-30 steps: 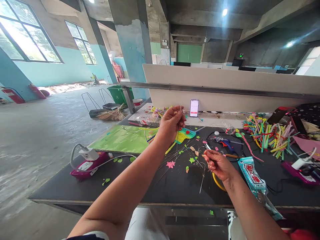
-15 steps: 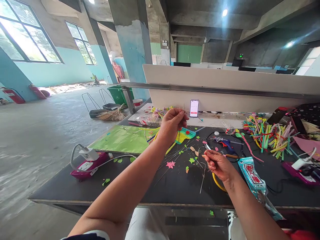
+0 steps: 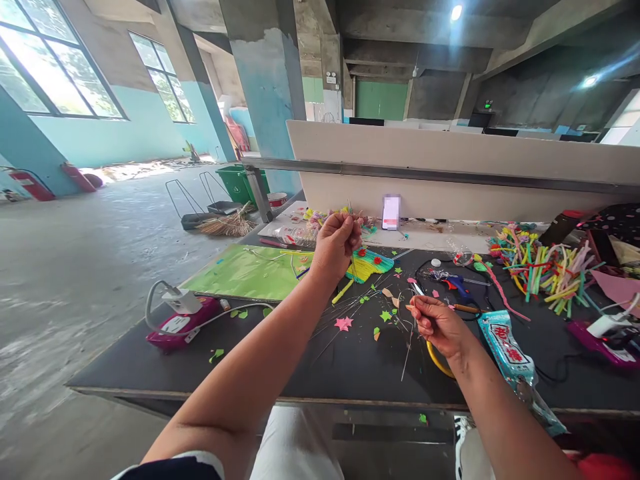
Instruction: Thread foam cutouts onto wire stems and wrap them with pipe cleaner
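The person's left hand (image 3: 341,237) is raised over the far middle of the bench (image 3: 295,377), thumb and fingers clamped on a few thin wires (image 3: 350,206), whose tips stand up just above the fingers. The right hand (image 3: 436,323) is lower and nearer, off to the right, its thumb and fingertips drawn together (whether a fine strand is caught between them cannot be told). A yellow loop (image 3: 439,361) shows just beneath the right hand, and a silver tip (image 3: 418,289) pokes out just beyond its fingers; it is unclear whether these belong to one tool.

Between the two hands, nearer than the left one, loose thin wires lie crossed on the bench among a pink star (image 3: 343,324), a green star (image 3: 385,316) and small paper scraps. Partly behind the left hand lies a yellow and blue striped piece (image 3: 374,265) with red bits on it. To its left is a green sheet (image 3: 245,273). On the right are a blue glue gun (image 3: 458,285), a teal packet (image 3: 509,350) and, farther off, bundles of coloured stems (image 3: 543,267). A phone (image 3: 391,212) stands upright at the far side against a pale board (image 3: 450,193).
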Tool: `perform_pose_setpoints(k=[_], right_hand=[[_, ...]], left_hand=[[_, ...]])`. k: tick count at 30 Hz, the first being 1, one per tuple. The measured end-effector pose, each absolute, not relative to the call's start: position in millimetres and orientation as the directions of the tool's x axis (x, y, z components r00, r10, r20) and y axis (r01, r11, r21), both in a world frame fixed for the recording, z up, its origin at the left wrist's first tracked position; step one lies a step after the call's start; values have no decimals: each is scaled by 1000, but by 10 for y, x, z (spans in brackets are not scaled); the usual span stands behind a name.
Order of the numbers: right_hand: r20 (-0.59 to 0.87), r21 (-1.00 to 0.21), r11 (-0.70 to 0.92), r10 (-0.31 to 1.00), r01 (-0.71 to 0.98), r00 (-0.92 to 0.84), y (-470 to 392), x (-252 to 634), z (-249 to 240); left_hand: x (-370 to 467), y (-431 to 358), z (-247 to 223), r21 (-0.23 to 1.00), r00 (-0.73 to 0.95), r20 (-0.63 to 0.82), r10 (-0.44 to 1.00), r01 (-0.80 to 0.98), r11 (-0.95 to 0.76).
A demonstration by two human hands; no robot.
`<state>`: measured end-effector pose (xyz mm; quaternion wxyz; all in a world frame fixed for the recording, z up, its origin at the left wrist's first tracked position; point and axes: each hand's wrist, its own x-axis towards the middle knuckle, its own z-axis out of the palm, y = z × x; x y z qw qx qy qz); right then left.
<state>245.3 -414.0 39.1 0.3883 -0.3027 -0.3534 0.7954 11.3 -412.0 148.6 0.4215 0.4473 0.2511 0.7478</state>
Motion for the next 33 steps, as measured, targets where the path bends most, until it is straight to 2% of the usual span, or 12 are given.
perform_pose_setpoints(k=[9,12,15,19,25,33], right_hand=[[-180,-812,-422,838,-404,-515,-4141,2470,367],[-186,-812,-429,833,-395,-521,-4141,2469,364],[-199,-808,-446,823,-387,-532,-4139,2459,356],[-202,-806,-452,818,-383,-539,-4134,2440,333],[-195,-814,-454,802,-362,-565,-4125,2441,320],[-206,-821,-461,789,-337,-578,-4089,2438,296]], left_hand=[[-46,-4095,1599,689,-134,513,848,-524,-500],[-163,-4009,1611,779,-76,383,921,-509,-366],[-194,-3881,1517,932,-31,117,993,-341,-120],[-107,-3678,1299,976,12,-73,997,-207,74],[-57,-3403,1004,973,6,-185,983,-138,184],[-159,-3283,853,979,-82,-191,978,-92,183]])
